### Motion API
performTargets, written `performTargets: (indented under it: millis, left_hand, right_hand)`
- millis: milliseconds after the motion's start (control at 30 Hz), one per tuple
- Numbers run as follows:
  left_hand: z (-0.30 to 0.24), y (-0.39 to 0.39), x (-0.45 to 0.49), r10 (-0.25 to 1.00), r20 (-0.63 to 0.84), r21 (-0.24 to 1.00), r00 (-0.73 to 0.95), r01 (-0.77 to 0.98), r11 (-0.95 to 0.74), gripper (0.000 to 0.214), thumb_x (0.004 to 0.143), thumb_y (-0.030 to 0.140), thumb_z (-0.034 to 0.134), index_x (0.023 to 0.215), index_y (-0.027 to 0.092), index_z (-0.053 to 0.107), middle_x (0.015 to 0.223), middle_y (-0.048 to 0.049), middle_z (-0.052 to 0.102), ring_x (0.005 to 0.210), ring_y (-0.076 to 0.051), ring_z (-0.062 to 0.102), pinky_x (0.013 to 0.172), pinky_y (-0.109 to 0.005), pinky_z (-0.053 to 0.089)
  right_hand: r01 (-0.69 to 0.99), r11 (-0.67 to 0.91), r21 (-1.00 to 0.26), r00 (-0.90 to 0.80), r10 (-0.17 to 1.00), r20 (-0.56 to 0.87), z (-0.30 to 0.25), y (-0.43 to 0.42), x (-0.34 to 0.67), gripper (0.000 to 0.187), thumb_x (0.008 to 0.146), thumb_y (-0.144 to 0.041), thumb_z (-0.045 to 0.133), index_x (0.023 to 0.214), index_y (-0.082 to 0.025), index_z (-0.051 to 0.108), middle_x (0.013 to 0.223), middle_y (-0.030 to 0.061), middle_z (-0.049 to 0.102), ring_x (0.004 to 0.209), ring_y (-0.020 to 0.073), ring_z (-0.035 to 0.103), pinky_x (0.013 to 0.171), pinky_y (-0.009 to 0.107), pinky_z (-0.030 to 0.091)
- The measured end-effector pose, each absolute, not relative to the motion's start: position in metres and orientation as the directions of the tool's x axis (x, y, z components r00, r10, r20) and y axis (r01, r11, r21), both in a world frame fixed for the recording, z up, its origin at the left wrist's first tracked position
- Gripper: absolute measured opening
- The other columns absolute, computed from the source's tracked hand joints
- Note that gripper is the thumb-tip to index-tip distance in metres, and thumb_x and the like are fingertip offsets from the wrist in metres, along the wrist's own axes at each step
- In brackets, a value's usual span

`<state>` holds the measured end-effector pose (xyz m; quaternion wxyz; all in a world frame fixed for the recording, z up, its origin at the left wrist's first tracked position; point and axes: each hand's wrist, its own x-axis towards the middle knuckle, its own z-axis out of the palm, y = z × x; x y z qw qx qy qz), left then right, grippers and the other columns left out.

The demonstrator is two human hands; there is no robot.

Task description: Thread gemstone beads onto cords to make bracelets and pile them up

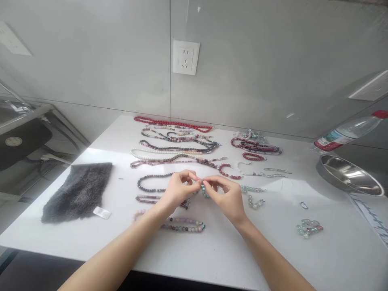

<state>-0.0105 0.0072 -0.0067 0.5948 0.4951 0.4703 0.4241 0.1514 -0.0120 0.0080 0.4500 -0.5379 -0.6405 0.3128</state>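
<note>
My left hand point(181, 186) and my right hand point(224, 197) meet over the middle of the table, thumb and forefinger of each pinched together. A tiny greyish piece shows at the touching fingertips, too small to make out. Just below hangs a strand of teal beads point(205, 193), partly hidden by the fingers; both hands appear to hold its ends. Beside my left hand lies a dark bead strand point(151, 190). Under my left forearm is a pastel bead strand point(184, 229). To the right of my right hand lie pale green beads point(256, 202).
Several bead strands lie in rows behind my hands, including a red one point(172, 122). A dark furry cloth point(80, 194) with a white tag is at left. A metal bowl point(348, 176), a bottle point(348, 131) and loose clear beads point(309, 228) are at right. A wall stands behind.
</note>
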Motion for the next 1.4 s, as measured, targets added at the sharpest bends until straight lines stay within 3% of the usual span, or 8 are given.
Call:
performTargets:
  millis: [200, 300, 400, 533, 833, 1033, 1233, 1400]
  left_hand:
    - [-0.001, 0.002, -0.006, 0.983, 0.034, 0.986, 0.182, 0.155, -0.063, 0.014, 0.077, 0.031, 0.065, 0.077, 0.018, 0.062, 0.092, -0.0024, 0.061, 0.068, -0.011, 0.048, 0.062, -0.025, 0.041]
    - [0.005, -0.004, -0.008, 0.955, 0.152, 0.915, 0.255, 0.329, -0.234, 0.017, 0.082, 0.034, 0.06, 0.093, 0.021, 0.061, 0.097, -0.0016, 0.064, 0.065, -0.012, 0.051, 0.065, -0.028, 0.043]
    - [0.009, -0.008, -0.01, 0.924, 0.216, 0.805, 0.315, 0.478, -0.351, 0.02, 0.089, 0.04, 0.052, 0.088, 0.022, 0.057, 0.088, -0.0001, 0.064, 0.071, -0.015, 0.055, 0.067, -0.029, 0.041]
    - [0.007, -0.006, -0.011, 0.9, 0.233, 0.743, 0.369, 0.53, -0.409, 0.029, 0.098, 0.043, 0.038, 0.086, 0.023, 0.056, 0.089, 0.0006, 0.064, 0.079, -0.016, 0.057, 0.068, -0.028, 0.04]
    - [-0.006, 0.001, -0.013, 0.852, 0.322, 0.509, 0.412, 0.683, -0.523, 0.025, 0.101, 0.034, 0.034, 0.1, 0.022, 0.055, 0.096, -0.0021, 0.063, 0.082, -0.016, 0.059, 0.058, -0.026, 0.036]
    - [-0.01, 0.001, -0.011, 0.791, 0.449, 0.395, 0.415, 0.702, -0.592, 0.025, 0.1, 0.026, 0.037, 0.091, 0.02, 0.059, 0.092, -0.0041, 0.064, 0.082, -0.017, 0.058, 0.057, -0.025, 0.035]
    - [-0.01, 0.0, -0.009, 0.777, 0.479, 0.42, 0.408, 0.671, -0.611, 0.025, 0.095, 0.025, 0.042, 0.08, 0.018, 0.06, 0.083, -0.0039, 0.063, 0.079, -0.016, 0.056, 0.061, -0.026, 0.039]
    - [-0.007, 0.0, -0.006, 0.867, 0.345, 0.641, 0.36, 0.584, -0.498, 0.021, 0.089, 0.023, 0.049, 0.07, 0.018, 0.054, 0.078, -0.001, 0.058, 0.073, -0.014, 0.052, 0.063, -0.025, 0.038]
  right_hand:
    - [0.474, 0.257, -0.842, 0.049, 0.947, 0.316, 0.003, -0.011, 0.149, 0.009, 0.076, -0.017, 0.063, 0.068, -0.018, 0.065, 0.063, 0.0004, 0.062, 0.059, 0.0135, 0.048, 0.056, 0.027, 0.04]
    - [0.504, 0.29, -0.814, 0.066, 0.927, 0.37, 0.003, -0.01, 0.152, 0.011, 0.075, -0.015, 0.062, 0.065, -0.019, 0.06, 0.061, -0.0015, 0.057, 0.058, 0.0125, 0.044, 0.057, 0.027, 0.039]
    - [0.521, 0.308, -0.796, 0.06, 0.917, 0.394, 0.004, -0.01, 0.154, 0.013, 0.076, -0.015, 0.062, 0.065, -0.019, 0.059, 0.061, -0.0019, 0.054, 0.058, 0.0123, 0.042, 0.058, 0.027, 0.038]
    - [0.515, 0.346, -0.784, 0.022, 0.909, 0.416, 0.004, -0.011, 0.153, 0.011, 0.078, -0.017, 0.064, 0.068, -0.019, 0.062, 0.062, -0.0012, 0.056, 0.06, 0.0129, 0.043, 0.06, 0.028, 0.039]
    - [0.494, 0.362, -0.791, 0.005, 0.908, 0.418, 0.003, -0.013, 0.152, 0.011, 0.08, -0.015, 0.063, 0.07, -0.019, 0.063, 0.065, -0.0002, 0.058, 0.062, 0.0139, 0.045, 0.062, 0.029, 0.041]
    - [0.512, 0.355, -0.782, 0.004, 0.91, 0.416, 0.003, -0.013, 0.152, 0.011, 0.08, -0.017, 0.063, 0.069, -0.019, 0.063, 0.065, 0.0, 0.057, 0.062, 0.014, 0.045, 0.062, 0.03, 0.041]
    - [0.47, 0.217, -0.855, 0.033, 0.964, 0.263, 0.002, -0.01, 0.151, 0.01, 0.074, -0.02, 0.063, 0.064, -0.018, 0.061, 0.062, 0.0004, 0.058, 0.058, 0.0132, 0.045, 0.056, 0.029, 0.039]
    - [0.36, 0.052, -0.931, 0.012, 0.998, 0.06, 0.003, -0.004, 0.154, 0.009, 0.067, -0.022, 0.065, 0.061, -0.016, 0.064, 0.063, 0.0029, 0.064, 0.06, 0.0152, 0.053, 0.057, 0.029, 0.043]
